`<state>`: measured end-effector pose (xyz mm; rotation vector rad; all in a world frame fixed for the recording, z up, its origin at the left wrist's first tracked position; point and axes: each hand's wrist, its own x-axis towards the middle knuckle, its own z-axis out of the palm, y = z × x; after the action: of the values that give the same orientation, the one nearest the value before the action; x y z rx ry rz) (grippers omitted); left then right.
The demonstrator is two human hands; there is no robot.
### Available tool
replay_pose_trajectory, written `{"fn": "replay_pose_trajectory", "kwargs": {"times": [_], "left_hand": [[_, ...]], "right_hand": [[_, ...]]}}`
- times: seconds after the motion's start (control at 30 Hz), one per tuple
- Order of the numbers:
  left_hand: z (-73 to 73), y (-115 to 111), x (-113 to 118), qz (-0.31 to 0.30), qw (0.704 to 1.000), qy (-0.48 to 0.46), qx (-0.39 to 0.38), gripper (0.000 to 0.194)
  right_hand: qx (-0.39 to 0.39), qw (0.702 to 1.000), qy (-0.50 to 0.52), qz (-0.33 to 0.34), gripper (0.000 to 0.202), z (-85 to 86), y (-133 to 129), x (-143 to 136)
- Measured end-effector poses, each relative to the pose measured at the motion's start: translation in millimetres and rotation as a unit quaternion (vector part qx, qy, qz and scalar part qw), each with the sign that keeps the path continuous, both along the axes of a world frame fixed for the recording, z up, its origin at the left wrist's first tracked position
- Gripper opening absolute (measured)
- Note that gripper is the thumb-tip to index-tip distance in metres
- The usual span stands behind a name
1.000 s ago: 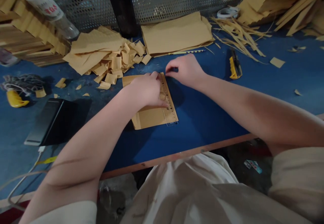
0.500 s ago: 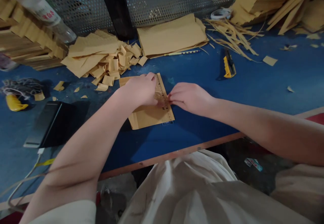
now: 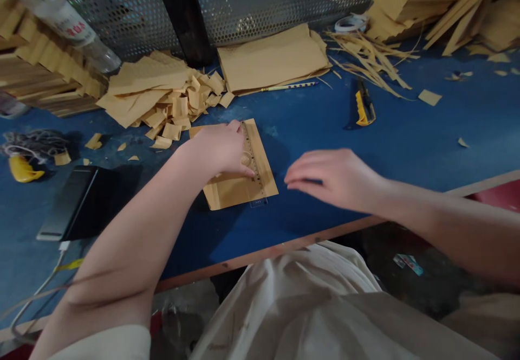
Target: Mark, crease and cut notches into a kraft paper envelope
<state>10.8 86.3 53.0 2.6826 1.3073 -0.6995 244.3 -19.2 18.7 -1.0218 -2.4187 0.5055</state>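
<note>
A piece of brown kraft paper (image 3: 227, 193), with a fold line near its left side, lies on the blue tabletop. Across it rests a clear plastic ruler (image 3: 254, 159) with black markings, its lower end sticking out past the paper's near edge. My left hand (image 3: 221, 148) holds the ruler against the paper, thumb and fingers bent over it; the palm hides part of both. To the right of the paper, my right hand (image 3: 325, 178) is off the sheet and slightly blurred. A gap shows between its thumb and fingers, and nothing is seen in it.
Paper scraps (image 3: 179, 105) are heaped behind my left hand, beside a paper stack (image 3: 276, 59) and a pencil (image 3: 288, 86). A yellow utility knife (image 3: 364, 108) lies to the right, near thin paper strips (image 3: 369, 59). A black power bank (image 3: 77, 203) with a cable sits left.
My right hand has let go at the paper's right edge and moved right and nearer to me. The ruler has shifted left on the paper with my left hand.
</note>
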Motion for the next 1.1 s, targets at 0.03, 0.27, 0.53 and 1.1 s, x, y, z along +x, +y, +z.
{"fn": "replay_pose_trajectory", "kwargs": {"times": [0.03,0.27,0.53,1.1], "left_hand": [[2.0,-1,0,0.004,1.000,0.007,-0.003,0.099],[8.8,-2,0,0.019,0.999,0.040,-0.014,0.089],[11.6,1,-1,0.039,0.997,0.052,-0.029,0.089],[9.7,3,-6,0.022,0.999,0.015,-0.023,0.084]], "right_hand": [[-0.025,0.999,-0.003,-0.043,0.016,1.4,14,3],[-0.093,0.977,-0.005,-0.192,0.024,-18.9,106,21],[0.159,0.986,-0.049,-0.006,0.025,-38.2,86,5],[0.039,0.996,-0.016,0.079,0.025,-38.2,72,-2]]}}
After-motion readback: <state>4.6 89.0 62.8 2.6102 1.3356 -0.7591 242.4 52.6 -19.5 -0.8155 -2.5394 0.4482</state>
